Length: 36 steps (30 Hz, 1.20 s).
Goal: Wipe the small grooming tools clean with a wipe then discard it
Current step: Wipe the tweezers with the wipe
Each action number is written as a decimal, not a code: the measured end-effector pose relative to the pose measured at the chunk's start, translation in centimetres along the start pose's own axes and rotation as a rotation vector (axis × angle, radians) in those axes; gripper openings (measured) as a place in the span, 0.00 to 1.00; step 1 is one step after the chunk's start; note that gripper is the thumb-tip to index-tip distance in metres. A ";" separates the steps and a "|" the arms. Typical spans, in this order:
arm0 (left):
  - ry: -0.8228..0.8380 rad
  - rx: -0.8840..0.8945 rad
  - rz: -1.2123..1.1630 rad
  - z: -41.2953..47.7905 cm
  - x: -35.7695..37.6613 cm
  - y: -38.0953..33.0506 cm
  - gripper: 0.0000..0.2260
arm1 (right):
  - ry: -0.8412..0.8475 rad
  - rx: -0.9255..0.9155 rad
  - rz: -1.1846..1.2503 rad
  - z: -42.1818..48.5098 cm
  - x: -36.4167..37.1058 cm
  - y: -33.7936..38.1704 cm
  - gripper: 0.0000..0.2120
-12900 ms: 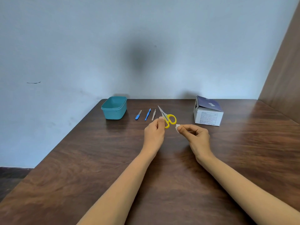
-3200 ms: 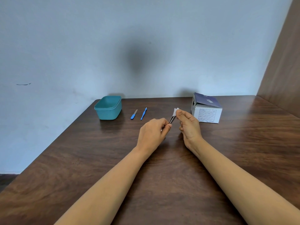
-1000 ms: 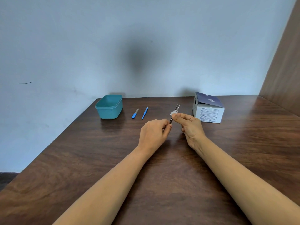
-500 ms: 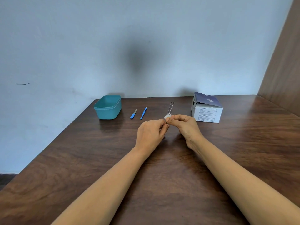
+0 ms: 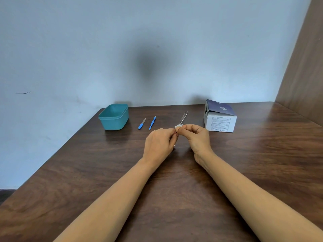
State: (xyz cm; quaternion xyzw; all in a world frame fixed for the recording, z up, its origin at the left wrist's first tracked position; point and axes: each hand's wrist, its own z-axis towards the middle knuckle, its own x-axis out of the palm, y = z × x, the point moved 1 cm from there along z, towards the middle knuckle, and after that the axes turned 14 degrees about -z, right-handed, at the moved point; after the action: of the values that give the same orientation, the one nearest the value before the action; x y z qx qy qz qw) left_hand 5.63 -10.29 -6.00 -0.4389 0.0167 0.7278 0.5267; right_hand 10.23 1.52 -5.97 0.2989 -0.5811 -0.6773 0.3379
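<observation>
Steel-grey metal tool: slim and shiny, held in the air above the worktop, slanting up and away from me toward the far edge. Only its far half shows, rising out of the wipe. The near half is hidden by the wipe and my fingers.
Wipe: a small white wad bunched round the metal tool just where my two hands meet, at the tips of my right thumb and forefinger.
Left hand: back turned toward me, fingers curled, tips pinching the near end of the metal tool. It sits just left of the wipe and touches the right hand's fingertips. My own fingers hide the exact grip.
Right hand: fingers curled, thumb and forefinger pinching the wipe against the metal tool, which sticks out just beyond these fingertips on the far side.
Blue nail file: flat on the worktop, far and left of my left hand, apart from it.
Blue-handled pick: just right of the file, roughly parallel to it, not touching.
Teal tub: open-topped, at the far left, left of both blue tools.
Box: white with a dark blue flap lifted, at the far right, just beyond my right hand.
Wall: pale blue, along the worktop's far edge.
</observation>
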 end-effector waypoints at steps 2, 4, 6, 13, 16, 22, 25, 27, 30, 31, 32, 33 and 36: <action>0.009 0.004 0.004 0.0 0.1 -0.1 0.10 | -0.046 0.005 0.045 0.1 0.0 0.1 0.03; 0.013 0.014 0.014 0.0 0.1 -0.2 0.10 | -0.080 0.006 0.093 0.3 -0.1 0.3 0.05; 0.012 0.027 0.015 0.0 0.2 -0.4 0.10 | -0.096 0.001 0.123 0.4 -0.4 0.5 0.07; 0.020 0.046 0.009 0.0 0.3 -0.5 0.10 | -0.157 0.031 0.147 0.8 -1.0 1.1 0.06; 0.025 0.064 0.015 0.0 0.4 -0.4 0.10 | -0.180 0.052 0.227 1.0 -1.2 1.2 0.09; 0.020 0.062 0.018 -0.1 0.4 -0.2 0.10 | -0.095 -0.010 0.110 0.5 -0.9 0.8 0.02; 0.022 0.067 0.018 -0.1 0.4 -0.1 0.10 | -0.076 -0.024 0.070 0.4 -0.5 0.4 0.04; 0.017 0.076 0.024 -0.1 0.5 -0.1 0.11 | -0.064 -0.022 0.045 0.4 -0.5 0.2 0.03; 0.010 0.081 0.030 -0.1 0.6 0.0 0.11 | -0.033 -0.037 0.016 0.5 -0.4 -0.2 0.04; 0.007 0.085 0.034 -0.1 0.6 0.0 0.11 | -0.020 -0.045 0.008 0.6 -0.4 -0.3 0.04; 0.000 0.091 0.039 -0.1 0.6 0.1 0.11 | -0.008 -0.052 -0.003 0.5 -0.4 -0.3 0.04; -0.008 0.094 0.045 -0.1 0.7 0.1 0.10 | 0.005 -0.055 -0.013 0.6 -0.4 -0.4 0.04; -0.028 0.098 0.071 -0.1 0.7 0.4 0.09 | 0.032 -0.066 -0.041 0.5 -0.3 -0.5 0.05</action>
State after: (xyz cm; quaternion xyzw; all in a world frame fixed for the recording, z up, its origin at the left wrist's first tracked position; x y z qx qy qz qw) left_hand 5.34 -10.02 -6.67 -0.4014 0.0604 0.7505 0.5215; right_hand 9.93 2.12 -6.41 0.3104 -0.5468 -0.6980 0.3428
